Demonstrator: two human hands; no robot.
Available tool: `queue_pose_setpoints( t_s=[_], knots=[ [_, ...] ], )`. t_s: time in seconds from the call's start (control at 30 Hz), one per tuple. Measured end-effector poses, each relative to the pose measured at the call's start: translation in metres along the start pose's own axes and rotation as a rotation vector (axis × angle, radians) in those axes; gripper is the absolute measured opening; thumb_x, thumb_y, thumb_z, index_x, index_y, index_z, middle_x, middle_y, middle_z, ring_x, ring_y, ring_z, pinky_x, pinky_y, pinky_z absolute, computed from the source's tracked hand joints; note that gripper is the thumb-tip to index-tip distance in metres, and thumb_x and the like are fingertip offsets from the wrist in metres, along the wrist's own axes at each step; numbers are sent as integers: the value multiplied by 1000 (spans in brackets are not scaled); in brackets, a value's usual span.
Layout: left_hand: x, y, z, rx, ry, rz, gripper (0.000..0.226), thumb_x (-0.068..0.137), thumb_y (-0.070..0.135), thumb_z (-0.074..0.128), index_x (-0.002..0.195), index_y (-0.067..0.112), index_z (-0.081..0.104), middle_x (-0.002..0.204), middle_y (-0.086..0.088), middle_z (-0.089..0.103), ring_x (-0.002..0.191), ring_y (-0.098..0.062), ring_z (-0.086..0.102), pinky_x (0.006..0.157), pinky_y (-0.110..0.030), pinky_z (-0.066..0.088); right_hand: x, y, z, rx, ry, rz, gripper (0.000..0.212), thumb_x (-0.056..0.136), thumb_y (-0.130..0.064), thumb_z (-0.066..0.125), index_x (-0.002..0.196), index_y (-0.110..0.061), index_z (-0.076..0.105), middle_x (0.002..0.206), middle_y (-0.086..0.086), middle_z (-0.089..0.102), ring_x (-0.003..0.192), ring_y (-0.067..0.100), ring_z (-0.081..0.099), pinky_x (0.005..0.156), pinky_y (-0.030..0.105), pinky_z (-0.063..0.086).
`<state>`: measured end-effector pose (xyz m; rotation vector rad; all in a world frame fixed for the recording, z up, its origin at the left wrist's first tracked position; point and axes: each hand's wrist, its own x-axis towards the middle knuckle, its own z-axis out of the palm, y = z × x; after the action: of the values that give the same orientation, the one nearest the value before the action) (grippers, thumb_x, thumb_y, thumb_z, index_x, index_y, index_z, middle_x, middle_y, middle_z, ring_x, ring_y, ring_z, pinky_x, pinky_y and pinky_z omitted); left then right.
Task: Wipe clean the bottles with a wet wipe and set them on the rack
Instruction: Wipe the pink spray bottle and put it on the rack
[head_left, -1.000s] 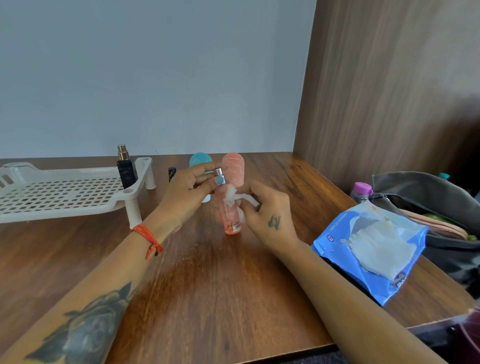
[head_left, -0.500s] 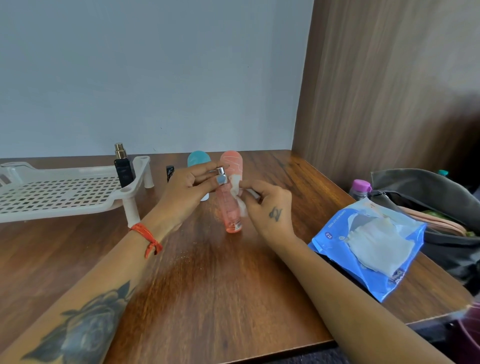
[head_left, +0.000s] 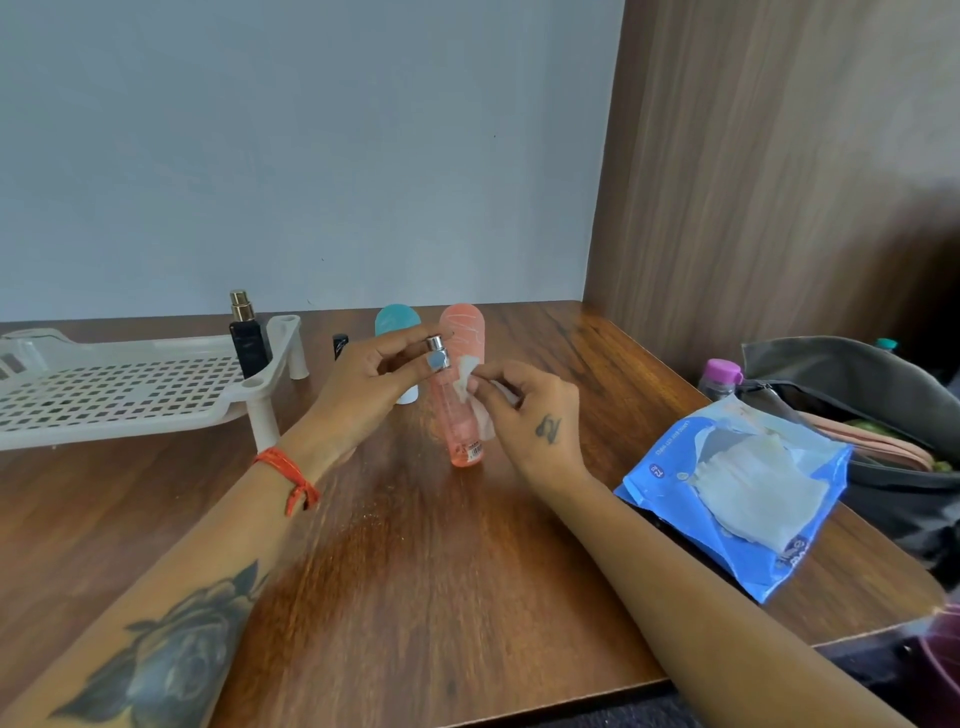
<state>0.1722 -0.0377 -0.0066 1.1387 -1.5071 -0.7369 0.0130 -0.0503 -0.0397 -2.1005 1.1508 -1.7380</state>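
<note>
Left fingers (head_left: 410, 347) curled round the silver sprayer (head_left: 437, 353) of a pink bottle (head_left: 460, 415), upright on the table (head_left: 415, 571) at centre. Right hand (head_left: 530, 410) at 3 o'clock of it, pinching a wipe (head_left: 475, 395) against its side. Black bottle (head_left: 248, 338) on the rack (head_left: 119, 395) at 9 o'clock; wipes pack (head_left: 737, 488) at 4 o'clock.

Probably a home desk nook: wooden tabletop (head_left: 415, 571), plain wall (head_left: 311, 156), toiletry bag (head_left: 857, 374), wet-wipe pack (head_left: 675, 467)
</note>
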Motion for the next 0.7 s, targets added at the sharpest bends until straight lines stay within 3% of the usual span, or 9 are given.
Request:
queue_pose_setpoints(
  t_s=[0.17,0.27,0.37,0.5,0.6,0.7],
  knots=[
    [0,1,2,9,44,37,32,84,14,62,111,31,62,90,8,67,99,-10,60,103,-32,43,-9,-8,4,-138,28,-326,14,81,-8,64,93,-7,71,100,6,69,93,12,62,81,18,48],
    [0,0,3,26,24,54,32,83,16,63,113,28,63,85,11,66,96,-10,60,103,-32,43,-5,-9,5,-74,43,-248,13,80,-5,66,92,-9,71,95,3,71,90,7,61,78,12,47],
    [-1,2,3,39,7,60,33,80,23,65,112,28,63,95,6,70,103,-10,61,104,-32,42,0,-6,4,28,44,-50,13,82,-5,64,92,-10,70,86,-6,68,77,-7,58,68,6,44],
    [0,2,2,55,-14,40,33,82,23,63,115,26,63,104,5,69,108,-11,60,107,-36,40,2,-4,2,52,32,76,14,85,-6,62,96,-10,70,90,-2,69,74,-14,55,71,2,43],
    [0,2,2,62,-20,44,34,78,31,63,112,31,63,107,6,69,110,-12,59,105,-39,41,1,-6,2,12,126,-57,13,83,-6,64,94,-11,70,90,-3,70,79,-1,60,71,9,46],
    [0,1,2,69,-17,58,30,84,23,61,113,31,61,107,4,69,110,-15,59,105,-39,42,-2,-6,6,3,56,-191,13,80,-3,67,92,-9,71,95,1,70,92,-1,57,77,7,45]
  ],
)
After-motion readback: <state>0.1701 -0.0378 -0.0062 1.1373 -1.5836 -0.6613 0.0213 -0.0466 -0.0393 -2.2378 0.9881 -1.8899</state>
